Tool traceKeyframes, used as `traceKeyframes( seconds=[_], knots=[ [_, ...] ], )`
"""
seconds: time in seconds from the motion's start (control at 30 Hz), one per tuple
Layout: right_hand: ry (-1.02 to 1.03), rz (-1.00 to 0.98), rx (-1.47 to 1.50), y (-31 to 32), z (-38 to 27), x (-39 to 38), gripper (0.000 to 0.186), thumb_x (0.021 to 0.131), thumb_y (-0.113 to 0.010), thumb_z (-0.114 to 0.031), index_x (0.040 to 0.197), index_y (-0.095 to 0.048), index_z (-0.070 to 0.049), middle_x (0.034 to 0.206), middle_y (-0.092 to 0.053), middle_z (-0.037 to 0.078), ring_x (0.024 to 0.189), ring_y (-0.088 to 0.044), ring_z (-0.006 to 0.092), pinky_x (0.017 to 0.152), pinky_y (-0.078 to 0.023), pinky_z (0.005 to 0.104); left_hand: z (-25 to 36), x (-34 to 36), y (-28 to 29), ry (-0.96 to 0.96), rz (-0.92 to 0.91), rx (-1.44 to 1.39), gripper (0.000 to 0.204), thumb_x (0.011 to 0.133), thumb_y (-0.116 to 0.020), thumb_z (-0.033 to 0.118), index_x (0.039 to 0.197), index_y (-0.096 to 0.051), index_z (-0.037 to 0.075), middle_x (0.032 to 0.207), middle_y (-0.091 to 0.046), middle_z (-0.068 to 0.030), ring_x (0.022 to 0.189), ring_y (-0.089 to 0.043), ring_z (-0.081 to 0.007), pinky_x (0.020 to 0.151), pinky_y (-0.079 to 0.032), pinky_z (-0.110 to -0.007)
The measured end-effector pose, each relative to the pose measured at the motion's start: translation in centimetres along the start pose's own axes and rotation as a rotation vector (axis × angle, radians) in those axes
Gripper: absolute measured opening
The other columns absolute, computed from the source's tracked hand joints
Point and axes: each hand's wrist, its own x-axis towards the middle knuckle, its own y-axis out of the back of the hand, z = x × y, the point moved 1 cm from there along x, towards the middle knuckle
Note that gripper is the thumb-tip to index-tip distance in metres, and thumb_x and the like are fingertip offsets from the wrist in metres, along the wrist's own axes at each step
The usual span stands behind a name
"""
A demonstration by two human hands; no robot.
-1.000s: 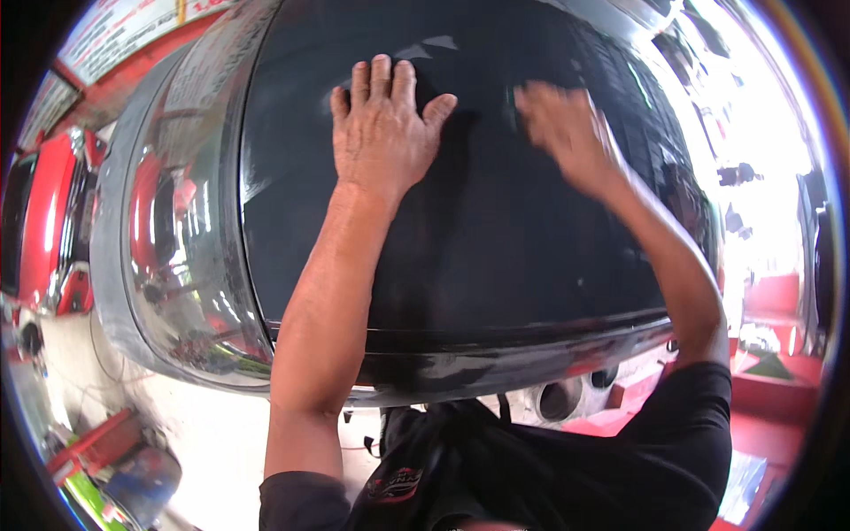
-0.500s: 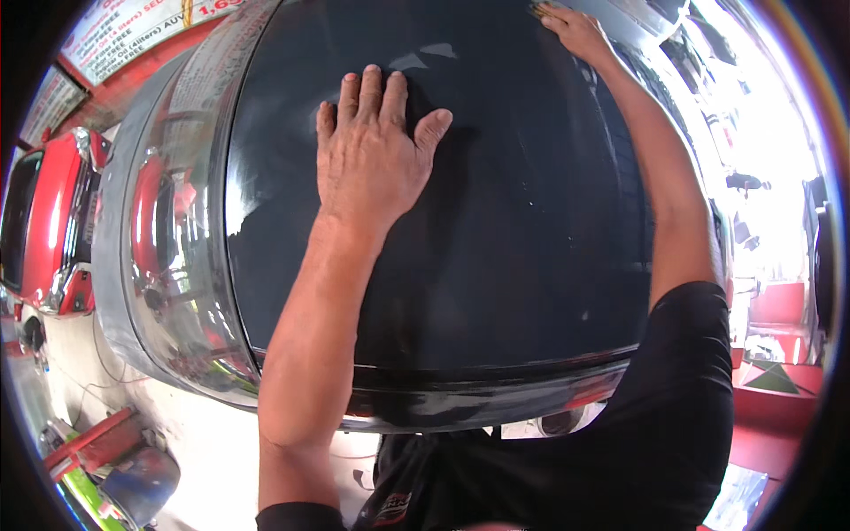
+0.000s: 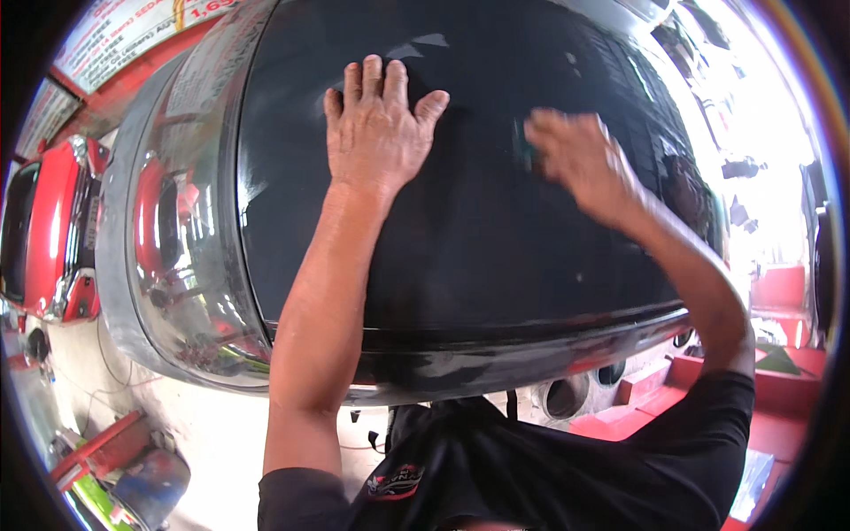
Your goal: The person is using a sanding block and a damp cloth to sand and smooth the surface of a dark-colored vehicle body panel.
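A dark grey car roof panel [image 3: 469, 248] fills the middle of the view, with pale glossy patches near its top. My left hand [image 3: 376, 128] lies palm down on it, left of centre, fingers spread and thumb out. To the right of it, my right hand [image 3: 575, 164] is blurred over the panel, fingers bent over a small greenish thing [image 3: 524, 142] that is too smeared to name.
A reflective car window [image 3: 190, 239] borders the panel's left side. At the far left stand a red car [image 3: 49, 230] and a blue container [image 3: 150, 482]. Round openings [image 3: 560, 398] and red steps [image 3: 779, 380] are at lower right; a signboard [image 3: 115, 35] is at upper left.
My right hand was reaching to the top edge of the panel half a second ago and has come back down toward the middle. My left hand stays spread on the panel, shifted slightly in the picture.
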Motion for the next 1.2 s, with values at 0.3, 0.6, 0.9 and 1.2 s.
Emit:
traceKeyframes(
  seconds=[0.3,0.6,0.9,1.2],
  knots=[
    [-0.383,0.236,-0.109,-9.0,18.9,21.6,0.041,0.102,-0.059,-0.04,0.137,-0.069,-0.02,0.135,-0.069,0.014,0.12,-0.066,0.0382,0.109,-0.049,0.0459,0.6,-0.8,-0.2,0.02,-0.026,-0.126,0.069,0.107,-0.043,0.058,0.147,-0.054,0.003,0.158,-0.048,-0.0204,0.15,-0.039,-0.0394,0.122,-0.029,-0.059],
    [-0.184,0.262,0.101,-2.2,-7.9,5.8,0.039,0.094,-0.072,-0.033,0.13,-0.075,-0.018,0.132,-0.07,0.002,0.097,-0.061,0.0291,0.094,-0.051,0.0432,-1.1,1.8,0.7,0.054,0.06,-0.187,0.044,0.107,-0.051,0.042,0.127,-0.071,0.007,0.139,-0.065,-0.0188,0.133,-0.058,-0.039,0.112,-0.043,-0.055],
    [-0.326,0.389,0.131,-0.8,-16.3,-1.9,0.038,0.094,-0.072,-0.033,0.128,-0.073,-0.015,0.117,-0.062,0.005,0.11,-0.054,0.0297,0.097,-0.045,0.0472,1.9,-4.8,8.6,0.331,0.247,-0.544,0.034,0.102,-0.065,0.036,0.107,-0.074,0.004,0.09,-0.075,-0.0165,0.083,-0.074,-0.0335,0.079,-0.055,-0.041],
    [-0.326,0.541,0.386,0.7,-13.3,-5.2,0.032,0.09,-0.073,-0.034,0.115,-0.078,-0.013,0.138,-0.062,0.016,0.131,-0.054,0.0401,0.107,-0.048,0.0488,11.5,-7.1,10.5,0.458,-0.256,-0.275,0.076,0.093,-0.062,0.067,0.133,-0.063,0.002,0.128,-0.066,-0.0328,0.127,-0.061,-0.0469,0.109,-0.046,-0.05]
  ],
)
